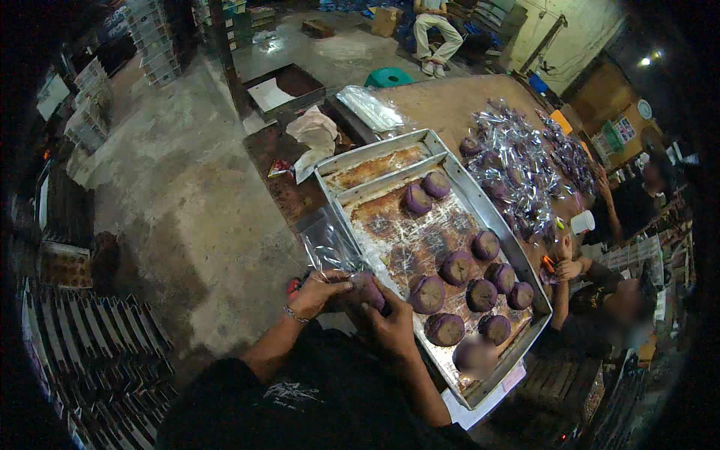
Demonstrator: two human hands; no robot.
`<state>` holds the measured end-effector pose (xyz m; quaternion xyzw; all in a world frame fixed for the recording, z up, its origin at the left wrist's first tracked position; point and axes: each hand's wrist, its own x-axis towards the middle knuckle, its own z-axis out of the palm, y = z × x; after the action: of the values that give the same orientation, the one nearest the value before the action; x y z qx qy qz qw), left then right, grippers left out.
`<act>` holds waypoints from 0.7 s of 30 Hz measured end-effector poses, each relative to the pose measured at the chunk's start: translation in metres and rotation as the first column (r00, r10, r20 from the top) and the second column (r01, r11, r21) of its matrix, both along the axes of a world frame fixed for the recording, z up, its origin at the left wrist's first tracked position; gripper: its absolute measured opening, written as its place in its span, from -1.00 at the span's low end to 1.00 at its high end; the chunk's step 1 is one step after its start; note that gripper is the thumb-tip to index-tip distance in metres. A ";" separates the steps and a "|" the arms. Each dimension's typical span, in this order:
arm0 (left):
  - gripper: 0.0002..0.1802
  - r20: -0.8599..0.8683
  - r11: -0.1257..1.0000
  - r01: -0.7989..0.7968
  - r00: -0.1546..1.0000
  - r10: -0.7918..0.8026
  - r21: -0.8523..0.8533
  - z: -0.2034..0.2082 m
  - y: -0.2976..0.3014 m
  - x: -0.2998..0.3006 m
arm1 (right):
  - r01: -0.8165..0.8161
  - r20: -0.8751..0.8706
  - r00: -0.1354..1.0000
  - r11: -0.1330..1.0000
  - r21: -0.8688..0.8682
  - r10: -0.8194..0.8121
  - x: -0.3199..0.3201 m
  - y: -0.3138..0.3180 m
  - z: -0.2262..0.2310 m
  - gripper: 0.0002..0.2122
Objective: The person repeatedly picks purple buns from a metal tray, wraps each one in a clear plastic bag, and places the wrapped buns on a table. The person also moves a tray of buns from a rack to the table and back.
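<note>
Close to my body, my left hand (316, 295) pinches the mouth of a clear plastic bag (327, 241), which stands up above the fingers. My right hand (391, 322) is closed round a purple bun (367, 291) with a brownish top. The bun is right at the bag's lower end; whether it is partly inside, I cannot tell. Both hands are just off the near left side of a worn metal tray (341, 217). Several more purple buns (456, 268) lie in it, most toward the near right end, with a pair at the far end.
A heap of bagged buns (517, 161) covers the table right of the tray. A stack of clear bags (370, 107) and a crumpled cloth (313, 135) lie beyond it. Co-workers sit at the right; one hand (570, 268) is near orange-handled scissors (548, 264). Stacked trays (97, 345) stand left.
</note>
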<state>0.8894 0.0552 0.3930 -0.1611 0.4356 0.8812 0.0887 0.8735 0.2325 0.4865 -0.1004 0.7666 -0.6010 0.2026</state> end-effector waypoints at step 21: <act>-0.68 -0.050 0.977 0.211 0.976 -0.211 0.008 0.027 -0.067 -0.052 | -0.014 0.178 0.978 0.886 -0.464 0.109 -0.056 -0.084 0.016 -0.43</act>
<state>0.8369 -0.0121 0.4202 -0.0918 0.4466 0.8732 0.1720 0.8170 0.1484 0.5029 -0.1095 0.5744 -0.7657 0.2678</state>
